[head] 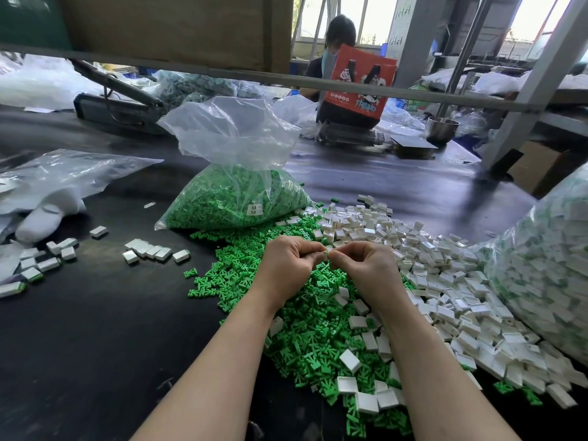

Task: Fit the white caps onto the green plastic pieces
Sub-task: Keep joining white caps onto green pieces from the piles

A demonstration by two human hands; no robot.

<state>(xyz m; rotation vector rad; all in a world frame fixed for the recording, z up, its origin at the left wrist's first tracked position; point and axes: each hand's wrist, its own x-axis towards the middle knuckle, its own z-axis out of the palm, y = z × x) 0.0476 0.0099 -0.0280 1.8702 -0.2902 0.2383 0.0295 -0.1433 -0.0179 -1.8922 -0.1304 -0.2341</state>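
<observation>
Between the fingertips of the left hand point(288, 265) and the right hand point(366, 268) only a sliver of a green piece point(326, 250) shows; the curled fingers cover the rest, and whether a white cap sits there cannot be told. The label point(254, 209) on the bag of green pieces point(235, 198) is too small to read. The big bag of white parts point(547, 265) runs off the right edge. The bright carrier bag point(356, 84) hides most of the person point(340, 36) opposite.
</observation>
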